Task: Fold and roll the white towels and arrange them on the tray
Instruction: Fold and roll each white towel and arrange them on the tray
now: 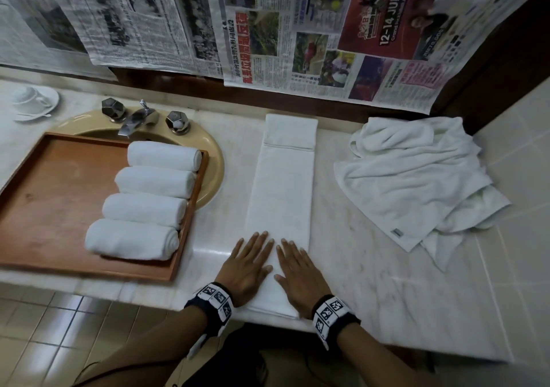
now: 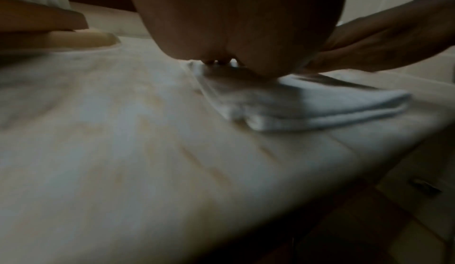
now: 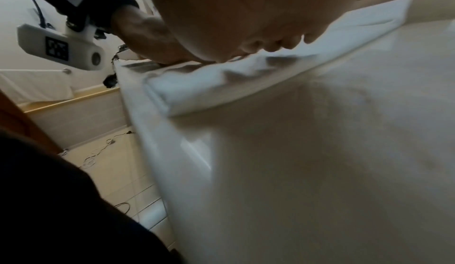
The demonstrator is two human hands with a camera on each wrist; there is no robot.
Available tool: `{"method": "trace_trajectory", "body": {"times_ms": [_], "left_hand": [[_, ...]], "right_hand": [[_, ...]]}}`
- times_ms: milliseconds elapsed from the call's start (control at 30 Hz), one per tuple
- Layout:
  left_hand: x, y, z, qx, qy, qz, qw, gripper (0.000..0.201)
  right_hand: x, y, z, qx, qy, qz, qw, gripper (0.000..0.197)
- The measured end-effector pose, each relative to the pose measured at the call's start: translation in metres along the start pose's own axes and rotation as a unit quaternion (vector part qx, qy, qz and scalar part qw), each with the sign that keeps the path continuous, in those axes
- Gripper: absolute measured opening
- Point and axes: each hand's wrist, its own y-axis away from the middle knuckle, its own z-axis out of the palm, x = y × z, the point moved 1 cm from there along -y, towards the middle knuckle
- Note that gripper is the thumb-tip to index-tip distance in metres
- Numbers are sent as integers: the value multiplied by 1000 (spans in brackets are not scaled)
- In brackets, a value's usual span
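A pale marble counter (image 1: 372,267) runs across the scene, with sheets of newspaper (image 1: 297,29) hung along the wall behind it. On its left part a wooden tray (image 1: 53,196) sits over a beige sink (image 1: 212,175) and holds four rolled white towels (image 1: 145,208) side by side, each touching the next, their spiral ends toward the tray's right rim. At the right of the counter lies a rumpled heap of unfolded towels (image 1: 416,178). Between tray and heap a folded towel (image 1: 282,184) stretches as a long narrow strip from the back wall to the counter's near edge. Both hands press flat on its near end — the left hand (image 1: 248,267) and the right hand (image 1: 300,273) lie side by side, fingers straight and slightly spread, gripping nothing. Behind the sink stand a chrome faucet (image 1: 135,120) with two faceted knobs and, far left, a white cup on a saucer (image 1: 31,100).
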Motion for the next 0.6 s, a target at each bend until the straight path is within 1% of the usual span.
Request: {"method": "trace_trajectory", "body": {"times_ms": [33,100,233,300,367,433,500,600], "left_hand": [[3,6,5,2,-6,7,1000,60],[1,14,9,1,-18,-1,1000,60],[-7,22,7,0,-18,-58,998,63],[3,27,10,8,-8,-58,998,63],[20,37,18,18,-9,-25,999,61],[30,48,28,19,-14,-3,1000,60],[30,55,33,22,-16,-10,1000,60],[20,62,33,24,-11,-39,999,60]], "right_hand": [[-3,7,4,2,4,-15,1000,64],[-1,20,10,8,6,-14,1000,64],[0,31,6,13,0,51,999,64],[-11,32,5,26,-14,64,997,62],[-27,39,13,44,-24,41,998,60],[-37,52,24,42,-25,9,999,58],[-38,64,33,43,-23,-3,999,59],[-29,73,35,50,-11,14,999,62]]}}
